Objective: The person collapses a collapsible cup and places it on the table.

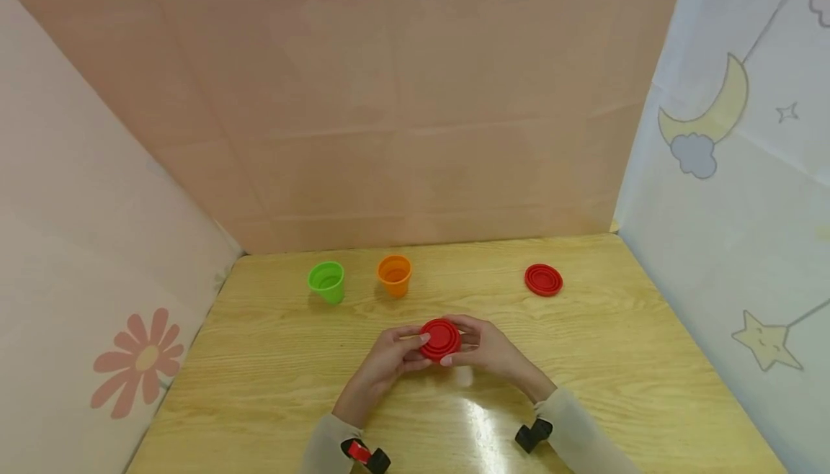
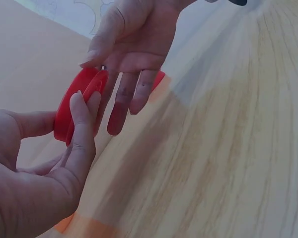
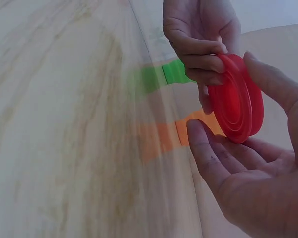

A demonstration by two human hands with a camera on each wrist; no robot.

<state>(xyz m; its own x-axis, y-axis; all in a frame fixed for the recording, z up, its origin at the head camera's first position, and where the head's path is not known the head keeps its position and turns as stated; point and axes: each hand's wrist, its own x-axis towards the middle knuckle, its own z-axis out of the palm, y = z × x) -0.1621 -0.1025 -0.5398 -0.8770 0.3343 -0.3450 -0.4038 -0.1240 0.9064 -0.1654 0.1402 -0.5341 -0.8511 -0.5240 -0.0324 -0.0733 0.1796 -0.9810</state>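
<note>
A flat, collapsed red cup (image 1: pixel 440 338) with ringed folds is held above the table between both hands. The left hand (image 1: pixel 387 363) pinches its left side, thumb on the near face and fingers behind, as the left wrist view shows at the red disc (image 2: pixel 72 111). On the other side the right hand (image 1: pixel 491 351) has its thumb and fingers around the rim. In the right wrist view the right thumb touches the edge of the red cup (image 3: pixel 238 99), with the fingers spread below it.
Behind the hands stand a green cup (image 1: pixel 327 282) and an orange cup (image 1: pixel 395 276), both upright. A second flat red piece (image 1: pixel 543 280) lies at the back right of the wooden table (image 1: pixel 272 380). Fabric walls enclose the back and sides.
</note>
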